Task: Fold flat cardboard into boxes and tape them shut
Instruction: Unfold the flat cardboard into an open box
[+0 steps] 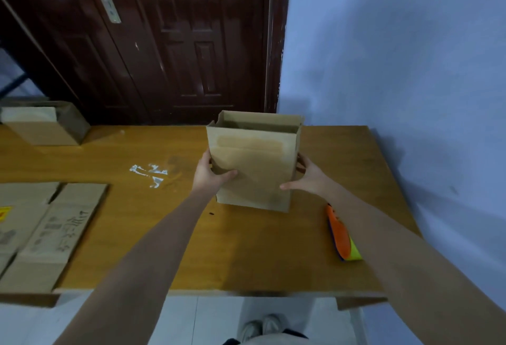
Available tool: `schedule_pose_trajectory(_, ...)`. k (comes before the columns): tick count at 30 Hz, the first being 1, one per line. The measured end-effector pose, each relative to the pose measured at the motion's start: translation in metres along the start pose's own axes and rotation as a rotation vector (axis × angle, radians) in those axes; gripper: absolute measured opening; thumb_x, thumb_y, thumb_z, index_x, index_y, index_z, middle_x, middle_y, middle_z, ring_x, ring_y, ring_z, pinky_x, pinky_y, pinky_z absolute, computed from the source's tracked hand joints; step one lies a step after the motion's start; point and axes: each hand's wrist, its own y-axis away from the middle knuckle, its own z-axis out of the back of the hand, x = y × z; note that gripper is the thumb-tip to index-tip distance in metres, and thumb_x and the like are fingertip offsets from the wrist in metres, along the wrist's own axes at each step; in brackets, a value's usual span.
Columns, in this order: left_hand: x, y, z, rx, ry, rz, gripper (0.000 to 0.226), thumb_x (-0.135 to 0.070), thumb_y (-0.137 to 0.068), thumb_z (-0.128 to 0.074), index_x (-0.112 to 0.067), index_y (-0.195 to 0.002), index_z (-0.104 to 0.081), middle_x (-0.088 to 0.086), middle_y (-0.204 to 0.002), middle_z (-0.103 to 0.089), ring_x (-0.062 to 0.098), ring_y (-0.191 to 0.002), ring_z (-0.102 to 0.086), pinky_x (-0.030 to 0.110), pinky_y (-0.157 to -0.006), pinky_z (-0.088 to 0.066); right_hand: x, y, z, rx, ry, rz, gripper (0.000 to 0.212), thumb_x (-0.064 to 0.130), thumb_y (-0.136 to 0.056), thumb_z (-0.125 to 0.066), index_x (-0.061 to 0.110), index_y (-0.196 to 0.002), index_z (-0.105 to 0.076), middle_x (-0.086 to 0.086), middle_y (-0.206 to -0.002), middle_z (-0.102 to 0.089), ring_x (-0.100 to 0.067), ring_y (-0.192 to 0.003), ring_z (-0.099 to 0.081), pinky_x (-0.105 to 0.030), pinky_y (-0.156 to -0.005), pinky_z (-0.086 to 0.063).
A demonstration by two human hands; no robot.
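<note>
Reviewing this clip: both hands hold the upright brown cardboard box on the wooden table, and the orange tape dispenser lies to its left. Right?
Not quite. The head view shows the orange tape dispenser lying to the right of the upright brown cardboard box, beside the right forearm. Both the left hand and right hand do hold the box on the wooden table.

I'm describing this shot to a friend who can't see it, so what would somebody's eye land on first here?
First, the upright cardboard box at the middle of the wooden table, open at the top, gripped at its sides by the left hand and the right hand. Next, the bright orange tape dispenser lying on the table to the box's right, and the flat cardboard at the table's left edge.
</note>
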Motion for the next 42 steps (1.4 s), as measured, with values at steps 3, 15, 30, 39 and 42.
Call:
schedule_pose_trajectory(3, 0.005, 0.007, -0.004, 0.031, 0.005, -0.018, 0.089, -0.035, -0.069, -0.083, -0.027, -0.142, -0.033, 0.002, -0.132, -0.049, 0.021, -0.118, -0.051, 0.039, -0.092, -0.051, -0.005, 0.001, 0.002, -0.019, -0.058, -0.031, 0.100, 0.010, -0.069, -0.083, 0.015, -0.148, -0.022, -0.005, -0.147, -0.038, -0.023, -0.133, -0.039, -0.038, -0.105, -0.037)
schedule_pose_trajectory(15, 0.016, 0.027, -0.014, 0.039, 0.292, 0.041, 0.038, -0.012, -0.099, -0.041, -0.030, -0.131, -0.048, -0.001, -0.120, -0.056, 0.019, -0.111, -0.056, 0.033, -0.089, -0.051, -0.026, 0.005, 0.001, -0.027, -0.098, -0.115, 0.071, -0.013, -0.088, -0.051, 0.013, -0.148, -0.024, -0.010, -0.146, -0.036, -0.028, -0.133, -0.037, -0.032, -0.101, -0.038)
schedule_pose_trajectory(30, -0.008, -0.009, 0.015, 0.184, 0.410, 0.209, 0.055, -0.055, -0.090, -0.050, -0.032, -0.139, -0.044, 0.005, -0.140, -0.047, 0.030, -0.126, -0.046, 0.049, -0.100, -0.044, -0.015, 0.000, 0.030, -0.028, -0.490, -0.108, 0.052, 0.041, -0.091, -0.058, 0.020, -0.137, -0.046, -0.004, -0.138, -0.050, -0.023, -0.120, -0.052, -0.047, -0.096, -0.049)
schedule_pose_trajectory(39, -0.017, -0.007, 0.011, 0.253, 0.372, 0.256, 0.058, -0.055, -0.092, -0.044, -0.024, -0.141, -0.040, 0.008, -0.140, -0.046, 0.032, -0.126, -0.046, 0.050, -0.099, -0.045, -0.007, 0.002, 0.035, 0.003, -0.571, -0.140, 0.060, 0.055, -0.086, -0.054, 0.024, -0.137, -0.046, -0.008, -0.133, -0.053, -0.028, -0.117, -0.053, -0.052, -0.095, -0.048)
schedule_pose_trajectory(42, -0.020, -0.005, 0.007, 0.242, 0.364, 0.264, 0.060, -0.057, -0.091, -0.045, -0.025, -0.141, -0.039, 0.009, -0.142, -0.044, 0.032, -0.126, -0.046, 0.052, -0.098, -0.045, -0.004, 0.005, 0.040, 0.015, -0.511, -0.150, 0.072, 0.060, -0.077, -0.057, 0.020, -0.136, -0.047, -0.009, -0.131, -0.054, -0.029, -0.116, -0.054, -0.049, -0.091, -0.051)
